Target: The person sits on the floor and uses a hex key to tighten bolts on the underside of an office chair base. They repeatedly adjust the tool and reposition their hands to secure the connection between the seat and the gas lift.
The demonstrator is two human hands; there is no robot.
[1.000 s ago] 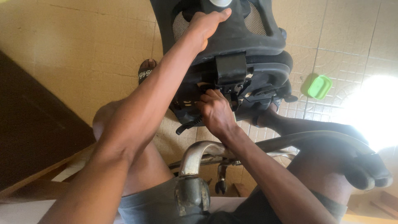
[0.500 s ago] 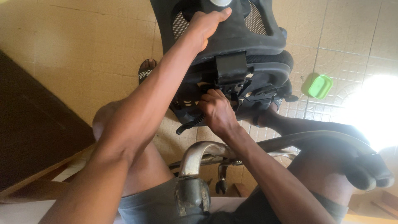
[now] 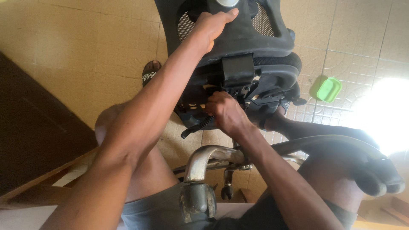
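Chair [image 3: 251, 51]: a black office chair tipped over on the tiled floor, its underside and mesh back facing the camera, top centre of the view.
Left hand [image 3: 211, 25]: flat on the chair's back shell, fingers spread along the plastic, pressing down – bracing it, not wrapped round anything.
Right hand [image 3: 226, 113]: down at the mechanism under the seat, fingers curled tight around something small there. What it pinches I cannot tell; the knuckles cover it.
Lever [image 3: 197, 127]: a black ribbed handle pokes out just below and left of the right hand, angled down to the left.
Bracket [image 3: 237, 70]: a black plate joining back to seat, right above the right hand.
Base [image 3: 213, 155]: worn chrome legs of the chair's star base, close to the camera, lying across the person's lap – it blocks part of the view of the right forearm.
Castor [image 3: 197, 200]: a grimy wheel on the nearest leg, resting against grey shorts.
Armrest [image 3: 341, 147]: a dark curved arm sweeps right, ending in a padded lump.
Tub [image 3: 327, 88]: a small green container on the floor, well apart to the right.
Sandal [image 3: 150, 73]: a foot in a dark sandal, left of the chair, half hidden by the left arm.
Glare: bright sunlight washes out the right edge.
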